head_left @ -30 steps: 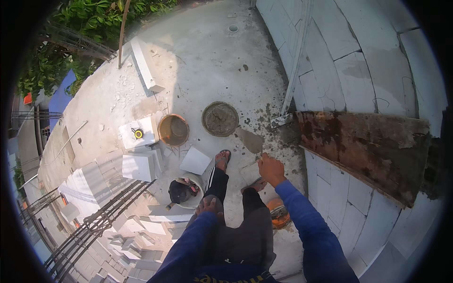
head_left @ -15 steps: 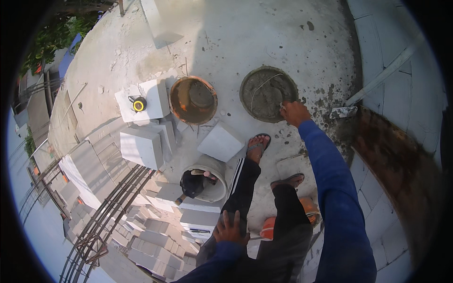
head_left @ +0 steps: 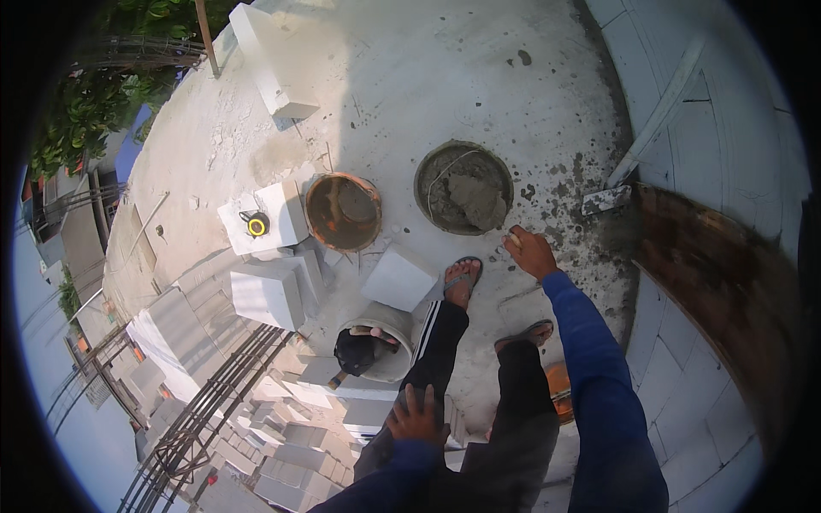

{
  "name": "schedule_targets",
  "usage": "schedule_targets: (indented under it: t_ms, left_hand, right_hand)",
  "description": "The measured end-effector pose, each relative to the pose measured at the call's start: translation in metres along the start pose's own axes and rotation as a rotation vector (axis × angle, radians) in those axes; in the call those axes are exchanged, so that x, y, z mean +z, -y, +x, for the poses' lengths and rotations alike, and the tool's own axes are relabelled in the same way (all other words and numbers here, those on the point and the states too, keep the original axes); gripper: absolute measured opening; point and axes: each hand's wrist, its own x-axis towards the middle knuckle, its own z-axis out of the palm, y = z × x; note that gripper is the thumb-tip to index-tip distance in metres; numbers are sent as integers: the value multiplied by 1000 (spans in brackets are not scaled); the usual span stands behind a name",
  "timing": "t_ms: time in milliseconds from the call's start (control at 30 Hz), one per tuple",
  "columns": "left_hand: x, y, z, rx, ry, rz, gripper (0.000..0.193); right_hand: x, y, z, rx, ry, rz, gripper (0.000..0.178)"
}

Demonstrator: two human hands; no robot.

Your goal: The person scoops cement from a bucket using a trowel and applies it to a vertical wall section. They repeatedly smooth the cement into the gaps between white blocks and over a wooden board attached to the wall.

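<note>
My right hand [head_left: 532, 255] is closed round the pale handle of a trowel [head_left: 514, 240], beside the near right rim of a bucket. Grey wet mortar [head_left: 453, 212] fills this bucket [head_left: 421, 184], and a thin wire handle lies across it. A lighter heap of mortar [head_left: 479, 203] stands out near the hand; it seems to cover the blade, whose edges I cannot make out. My left hand [head_left: 416, 417] rests with fingers spread on my left leg, in dark trousers with white stripes, and holds nothing.
Left of the mortar stands an orange-brown bucket [head_left: 316, 201]. White blocks [head_left: 400, 278] lie around it, one bearing a yellow-black tape measure [head_left: 256, 224]. Nearer is a pale bucket [head_left: 400, 325] with a dark bag and tools. Steel bars [head_left: 214, 389] lie lower left; a block wall [head_left: 684, 145] rises right.
My right hand has drawn back from over the bucket's rim toward me, the trowel handle now showing. A mortar heap has risen in the bucket. My left hand stays on the leg.
</note>
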Motion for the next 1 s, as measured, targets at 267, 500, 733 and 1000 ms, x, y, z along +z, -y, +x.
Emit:
schedule_targets:
  t_ms: [267,500,733,1000]
  left_hand:
    - [9,2,-5,-12,17,-6,112]
    - [-14,4,11,187,-227,-432,115]
    - [-68,26,63,389,-450,-664,104]
    - [-111,65,23,232,-342,-844,96]
  right_hand:
    - [-83,67,-145,17,-196,120,47]
    - [-294,221,-417,33,-326,1,45]
    - [-414,316,-679,-67,-354,-202,38]
    - [-525,327,-825,99,-164,485,44]
